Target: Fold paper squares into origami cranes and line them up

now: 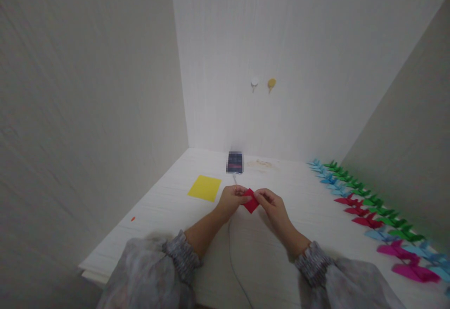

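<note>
A small folded piece of red paper (pixel 251 201) is held above the white desk (pixel 168 206) between both hands. My left hand (pixel 232 199) pinches its left side with fingers closed. My right hand (pixel 272 204) pinches its right side, fingers also closed. Both forearms reach in from the bottom, in grey patterned sleeves.
A yellow paper square (pixel 205 188) lies flat to the left of the hands. A phone (pixel 235 162) stands at the back wall, its cable (pixel 234 262) running toward me. Rows of folded paper figures, blue, green, red and magenta (pixel 369 210), line the right side. Two hooks (pixel 262 84) hang on the wall.
</note>
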Demonstrator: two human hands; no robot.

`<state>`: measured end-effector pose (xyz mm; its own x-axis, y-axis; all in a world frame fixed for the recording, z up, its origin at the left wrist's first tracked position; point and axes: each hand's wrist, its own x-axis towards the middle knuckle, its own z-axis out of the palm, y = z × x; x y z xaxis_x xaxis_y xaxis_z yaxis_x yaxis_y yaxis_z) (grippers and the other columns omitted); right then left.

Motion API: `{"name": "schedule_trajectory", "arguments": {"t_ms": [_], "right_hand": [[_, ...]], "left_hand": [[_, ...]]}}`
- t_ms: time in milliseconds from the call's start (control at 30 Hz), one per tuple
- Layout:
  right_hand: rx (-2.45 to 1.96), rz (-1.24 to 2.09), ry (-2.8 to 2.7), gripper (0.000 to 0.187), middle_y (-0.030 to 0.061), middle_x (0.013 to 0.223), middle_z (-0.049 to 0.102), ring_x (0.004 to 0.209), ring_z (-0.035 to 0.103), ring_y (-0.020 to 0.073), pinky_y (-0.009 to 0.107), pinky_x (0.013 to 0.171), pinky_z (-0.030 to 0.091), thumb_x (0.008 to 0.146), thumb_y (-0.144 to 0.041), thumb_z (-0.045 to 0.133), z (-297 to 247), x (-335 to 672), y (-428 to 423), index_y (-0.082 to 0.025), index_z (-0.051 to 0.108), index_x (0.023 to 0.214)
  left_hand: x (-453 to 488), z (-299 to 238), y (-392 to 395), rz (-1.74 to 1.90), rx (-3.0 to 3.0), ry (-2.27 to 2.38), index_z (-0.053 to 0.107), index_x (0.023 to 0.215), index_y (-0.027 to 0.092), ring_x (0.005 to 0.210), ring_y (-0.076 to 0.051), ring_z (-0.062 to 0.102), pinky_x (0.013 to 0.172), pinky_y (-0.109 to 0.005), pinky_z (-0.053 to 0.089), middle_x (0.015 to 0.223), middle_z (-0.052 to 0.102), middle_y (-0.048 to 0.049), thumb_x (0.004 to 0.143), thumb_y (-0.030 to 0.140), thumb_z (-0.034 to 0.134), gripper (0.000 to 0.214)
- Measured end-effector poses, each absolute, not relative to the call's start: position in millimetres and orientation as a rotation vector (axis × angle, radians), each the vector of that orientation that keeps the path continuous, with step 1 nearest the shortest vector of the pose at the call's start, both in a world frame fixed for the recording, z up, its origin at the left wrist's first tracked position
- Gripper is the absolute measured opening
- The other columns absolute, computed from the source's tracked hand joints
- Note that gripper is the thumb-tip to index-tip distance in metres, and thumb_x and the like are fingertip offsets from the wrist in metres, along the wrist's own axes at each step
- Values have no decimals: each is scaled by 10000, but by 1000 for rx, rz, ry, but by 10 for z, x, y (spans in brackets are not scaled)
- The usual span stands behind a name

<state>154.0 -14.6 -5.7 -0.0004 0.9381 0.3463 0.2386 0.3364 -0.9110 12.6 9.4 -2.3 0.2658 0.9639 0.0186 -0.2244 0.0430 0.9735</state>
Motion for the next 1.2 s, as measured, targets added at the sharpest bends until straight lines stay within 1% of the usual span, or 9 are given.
{"name": "schedule_trajectory", "arguments": {"t_ms": [133, 300, 367, 467, 633, 767, 933, 1100, 1200], "right_hand": [[-1162, 770, -1508, 199, 13, 622, 553, 588, 489, 142, 240, 540, 384, 721, -357, 517, -63, 1525, -138, -169, 570, 681], [-1148, 825, -1500, 172, 6, 592, 556, 549, 486, 134, 240, 515, 382, 710, -326, 516, -95, 1530, -135, -170, 572, 664], [-1140, 858, -1506, 159, 5, 589, 562, 544, 488, 133, 240, 511, 383, 704, -314, 518, -116, 1524, -134, -171, 578, 666], [-1155, 881, -1510, 157, -2, 573, 553, 528, 478, 126, 234, 498, 376, 706, -309, 514, -141, 1511, -125, -172, 578, 662], [-1141, 930, -1504, 158, -11, 516, 520, 505, 466, 124, 235, 498, 375, 691, -299, 521, -133, 1532, -92, -178, 554, 596], [-1107, 959, -1471, 153, -22, 482, 500, 485, 455, 117, 232, 496, 362, 679, -273, 525, -81, 1554, -95, -179, 539, 558], [-1108, 993, -1444, 140, -22, 475, 506, 479, 456, 114, 234, 501, 352, 672, -255, 521, -27, 1529, -121, -170, 552, 565], [-1145, 964, -1367, 154, -32, 441, 490, 449, 444, 111, 234, 484, 340, 652, -261, 539, -14, 1575, -116, -179, 533, 522], [-1141, 944, -1316, 143, -32, 448, 496, 452, 448, 111, 235, 486, 342, 644, -279, 568, -11, 1640, -105, -172, 552, 551]], "left_hand": [[145, -56, 90, 1007, 1201, 845, 586, 667, 102, 529, -103, 540, 549, -225, 398, 598, 617, -22, 471, 213, 705, 255], [152, -19, 73, 1042, 1247, 876, 542, 655, 115, 472, -68, 478, 485, -193, 350, 537, 556, 11, 574, 311, 647, 237], [150, -12, 71, 1055, 1259, 863, 529, 663, 123, 472, -65, 469, 482, -189, 345, 537, 547, 17, 593, 331, 632, 242], [139, -32, 86, 1062, 1288, 860, 523, 654, 126, 483, -66, 466, 487, -188, 346, 547, 547, 17, 597, 296, 626, 206], [100, -42, 131, 1192, 1350, 999, 532, 629, 127, 502, -77, 475, 492, -192, 357, 548, 544, 9, 634, 262, 582, 144], [83, -5, 145, 1224, 1338, 1077, 534, 626, 126, 481, -80, 471, 476, -196, 357, 527, 538, 10, 645, 255, 566, 134], [107, -28, 140, 1250, 1358, 1115, 539, 627, 129, 479, -82, 468, 468, -197, 349, 526, 537, 10, 649, 263, 563, 138], [53, -50, 205, 1324, 1300, 1172, 542, 611, 133, 484, -88, 466, 473, -203, 348, 525, 534, 10, 637, 284, 574, 156], [1, -50, 258, 1394, 1205, 1220, 536, 601, 130, 477, -88, 464, 476, -205, 349, 521, 528, 11, 640, 277, 566, 155]]}}
